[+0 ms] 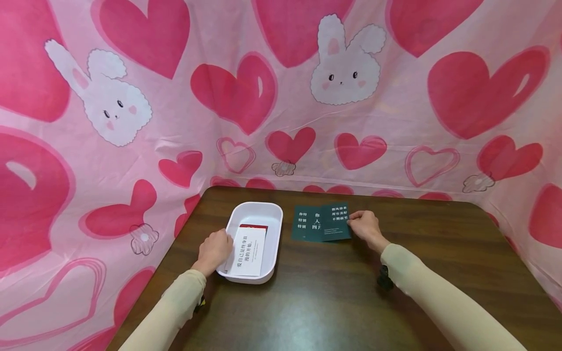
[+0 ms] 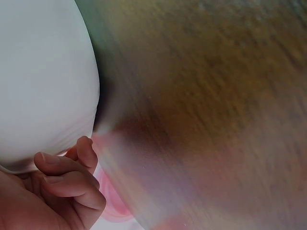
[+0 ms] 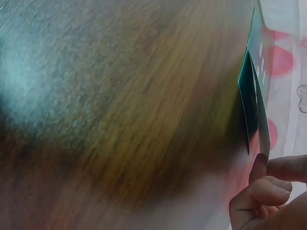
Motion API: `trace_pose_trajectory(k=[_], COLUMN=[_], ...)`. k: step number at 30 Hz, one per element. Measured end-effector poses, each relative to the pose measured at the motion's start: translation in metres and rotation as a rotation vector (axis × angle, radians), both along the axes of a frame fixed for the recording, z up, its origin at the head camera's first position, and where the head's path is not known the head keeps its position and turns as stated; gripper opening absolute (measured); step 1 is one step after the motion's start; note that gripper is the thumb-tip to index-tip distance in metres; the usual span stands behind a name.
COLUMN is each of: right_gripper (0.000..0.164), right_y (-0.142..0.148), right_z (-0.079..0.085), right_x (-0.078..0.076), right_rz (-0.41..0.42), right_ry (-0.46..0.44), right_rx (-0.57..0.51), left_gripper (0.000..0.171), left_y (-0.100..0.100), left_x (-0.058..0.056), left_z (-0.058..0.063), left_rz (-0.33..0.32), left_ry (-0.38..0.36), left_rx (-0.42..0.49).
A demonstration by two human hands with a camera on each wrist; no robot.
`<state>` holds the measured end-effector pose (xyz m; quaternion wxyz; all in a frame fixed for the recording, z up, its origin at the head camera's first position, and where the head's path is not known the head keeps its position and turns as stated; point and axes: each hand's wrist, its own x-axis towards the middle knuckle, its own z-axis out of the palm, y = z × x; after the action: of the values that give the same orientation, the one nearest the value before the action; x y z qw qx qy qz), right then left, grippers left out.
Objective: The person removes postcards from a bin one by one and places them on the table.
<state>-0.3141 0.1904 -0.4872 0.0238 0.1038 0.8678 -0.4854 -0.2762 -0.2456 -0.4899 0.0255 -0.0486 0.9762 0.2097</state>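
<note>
My left hand point(image 1: 213, 252) grips the left rim of a white plastic tray point(image 1: 275, 243). Inside the tray lies a white card point(image 1: 253, 256) printed with dark characters, and a strip of a red card point(image 1: 258, 226) shows behind it. At the right, my right hand point(image 1: 367, 228) pinches the right edge of a dark green card point(image 1: 335, 233) between thumb and forefinger. In the right wrist view that card point(image 3: 260, 112) is tilted, its held edge lifted off. It partly covers other dark green cards point(image 1: 303, 231) with white lettering, lying to its left on the table.
A brown wood-grain table point(image 1: 325, 297) bears everything. Its far edge meets a pink cloth point(image 1: 395, 107) patterned with hearts and rabbits, which also hangs along both sides. The tray stands left of the green cards, with a narrow gap between.
</note>
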Motion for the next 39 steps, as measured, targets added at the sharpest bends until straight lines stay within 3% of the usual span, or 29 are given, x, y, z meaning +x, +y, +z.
trace_pose_trajectory(k=[19, 39], right_gripper=[0.027, 0.031], right_y=[0.0033, 0.0069], right_z=[-0.0094, -0.0087], right_x=[0.0016, -0.0038], right_rz=[0.013, 0.054], right_ry=[0.021, 0.014], right_rx=[0.130, 0.240], left_gripper=[0.031, 0.033], left_y=[-0.0001, 0.0010], left_x=[0.0000, -0.0005], left_z=[-0.0018, 0.0005], left_rz=[0.002, 0.005], left_ry=[0.005, -0.006], left_rx=[-0.010, 0.006])
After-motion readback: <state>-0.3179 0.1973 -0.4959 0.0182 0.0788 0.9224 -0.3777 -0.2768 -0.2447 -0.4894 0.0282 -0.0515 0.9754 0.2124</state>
